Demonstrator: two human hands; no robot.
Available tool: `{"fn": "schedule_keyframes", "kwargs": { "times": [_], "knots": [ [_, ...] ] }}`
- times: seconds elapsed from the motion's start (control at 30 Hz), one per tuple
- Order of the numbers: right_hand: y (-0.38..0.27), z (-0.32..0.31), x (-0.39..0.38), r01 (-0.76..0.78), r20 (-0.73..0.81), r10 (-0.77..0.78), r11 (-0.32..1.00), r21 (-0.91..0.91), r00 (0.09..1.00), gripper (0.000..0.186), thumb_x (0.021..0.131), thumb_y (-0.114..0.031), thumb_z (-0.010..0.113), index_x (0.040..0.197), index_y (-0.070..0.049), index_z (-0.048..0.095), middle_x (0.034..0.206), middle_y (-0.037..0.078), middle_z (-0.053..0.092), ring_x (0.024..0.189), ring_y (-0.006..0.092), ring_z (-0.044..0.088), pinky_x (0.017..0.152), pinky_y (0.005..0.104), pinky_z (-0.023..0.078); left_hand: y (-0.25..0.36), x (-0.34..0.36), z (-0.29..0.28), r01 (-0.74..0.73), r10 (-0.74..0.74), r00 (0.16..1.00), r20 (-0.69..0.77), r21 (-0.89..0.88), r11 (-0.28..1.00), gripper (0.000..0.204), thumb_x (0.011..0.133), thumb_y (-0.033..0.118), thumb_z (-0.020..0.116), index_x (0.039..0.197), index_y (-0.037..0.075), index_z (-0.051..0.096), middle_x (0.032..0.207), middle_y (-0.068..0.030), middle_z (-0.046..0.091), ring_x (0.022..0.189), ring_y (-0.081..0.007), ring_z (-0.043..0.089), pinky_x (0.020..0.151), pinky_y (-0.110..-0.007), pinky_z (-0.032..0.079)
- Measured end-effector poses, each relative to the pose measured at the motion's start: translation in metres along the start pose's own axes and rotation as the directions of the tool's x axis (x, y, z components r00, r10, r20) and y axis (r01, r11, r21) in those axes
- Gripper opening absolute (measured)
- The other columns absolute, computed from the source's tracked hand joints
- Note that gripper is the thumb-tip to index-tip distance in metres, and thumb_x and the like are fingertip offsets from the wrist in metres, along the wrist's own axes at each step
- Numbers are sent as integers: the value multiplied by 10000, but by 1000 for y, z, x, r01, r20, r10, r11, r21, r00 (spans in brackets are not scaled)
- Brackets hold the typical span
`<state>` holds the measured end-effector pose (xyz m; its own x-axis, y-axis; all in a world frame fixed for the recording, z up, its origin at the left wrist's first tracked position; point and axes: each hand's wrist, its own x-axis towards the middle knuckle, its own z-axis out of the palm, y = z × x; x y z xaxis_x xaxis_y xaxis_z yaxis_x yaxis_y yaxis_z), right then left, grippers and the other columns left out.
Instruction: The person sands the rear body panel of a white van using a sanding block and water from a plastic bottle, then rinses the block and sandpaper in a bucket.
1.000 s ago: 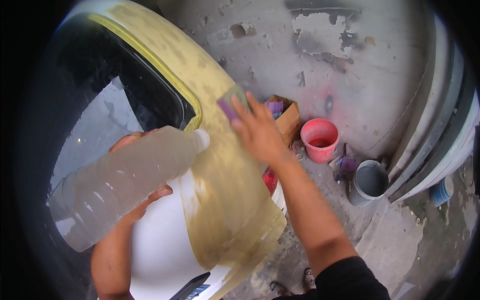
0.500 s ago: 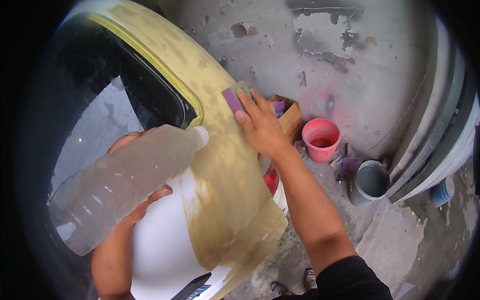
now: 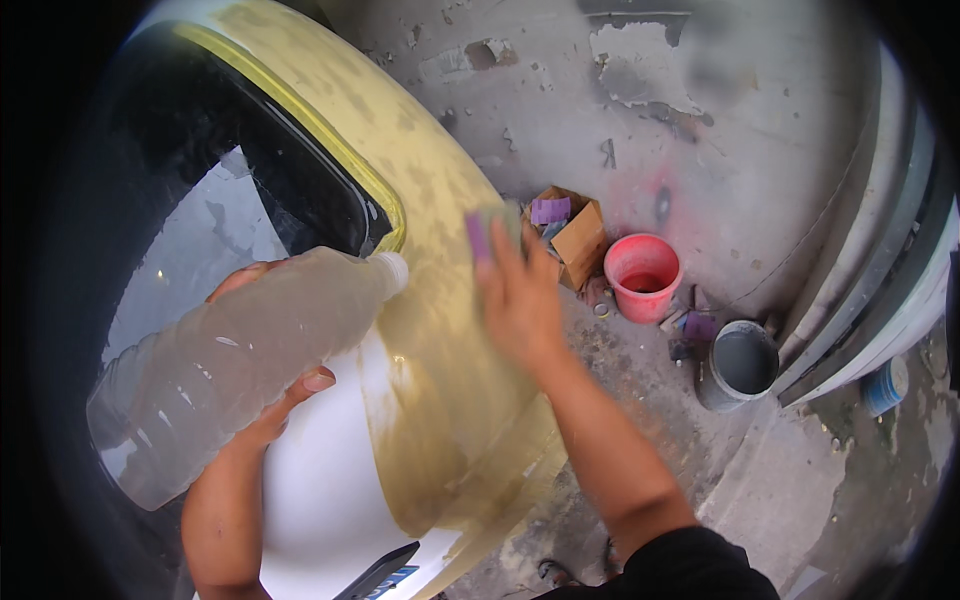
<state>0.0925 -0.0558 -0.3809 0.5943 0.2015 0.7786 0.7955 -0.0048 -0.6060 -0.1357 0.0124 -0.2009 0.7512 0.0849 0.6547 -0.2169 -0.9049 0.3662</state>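
A large clear plastic bottle (image 3: 235, 360) of cloudy liquid lies tilted in my left hand (image 3: 290, 395), its white cap (image 3: 393, 270) toward the right. The fingers wrap round it from behind, thumb in front. My right hand (image 3: 522, 305), smeared by motion, presses a sanding block (image 3: 493, 233) with purple sandpaper on its face against the car body panel (image 3: 430, 400). That panel is coated in yellowish filler or primer, wet-looking and darker in the lower part, white further left. Yellow masking tape (image 3: 330, 130) borders the dark rear window (image 3: 190, 130).
Right of the car stand an open cardboard box (image 3: 580, 245) with purple sandpaper, a red bucket (image 3: 643, 300) and a grey bucket (image 3: 745, 360). Long curved panels (image 3: 850, 260) lean at the far right, near a blue tub (image 3: 885, 385). The wall (image 3: 560, 100) has peeling paint.
My right hand has slid down and to the right along the panel with the sanding block. The bottle in my left hand has shifted slightly left.
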Motion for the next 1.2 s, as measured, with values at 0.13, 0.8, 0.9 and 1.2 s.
{"fn": "schedule_keyframes", "kwargs": {
  "times": [0.13, 0.8, 0.9, 1.2],
  "knots": [
    [-45, -11, -112, 84, 90, -90, 994, 70, 992, 561, 906, -221, 573, 1437, -142, 410, 1330, 354, 385, 1135, 487, 442, 927, 548, 389, -7, -14, -5, 37, -41, 996, -77, -49, 998, 948, 607, 341, 900, 1351, 55, 388, 1277, -104, 489, 1183, -247, 494, 997, -398, 418],
    [-50, -19, -3, 258, 168, -252, 966, -20, 953, 595, 806, -74, 615, 1363, -257, 519, 1472, 267, 300, 1132, 451, 470, 926, 520, 414, 7, -7, 4, 49, -70, 977, -200, -105, 993, 912, 646, 338, 853, 1369, 94, 353, 1361, -160, 453, 1258, -284, 449, 1051, -431, 382],
    [-64, -19, -34, 356, 191, -344, 934, -33, 920, 596, 807, -85, 619, 1367, -264, 517, 1496, 232, 288, 1148, 426, 468, 915, 514, 420, 8, -8, 2, 90, -109, 976, -187, -108, 990, 910, 654, 345, 853, 1369, 94, 349, 1349, -156, 459, 1253, -282, 451, 1045, -430, 386],
    [-63, -16, -21, 403, 156, -394, 915, -25, 906, 576, 822, -105, 604, 1366, -276, 521, 1468, 217, 350, 1130, 401, 482, 892, 525, 416, 6, -10, 0, 73, -102, 974, -201, -148, 986, 909, 658, 322, 852, 1367, 76, 338, 1327, -163, 465, 1234, -287, 459, 1036, -420, 391]
  ]
}}
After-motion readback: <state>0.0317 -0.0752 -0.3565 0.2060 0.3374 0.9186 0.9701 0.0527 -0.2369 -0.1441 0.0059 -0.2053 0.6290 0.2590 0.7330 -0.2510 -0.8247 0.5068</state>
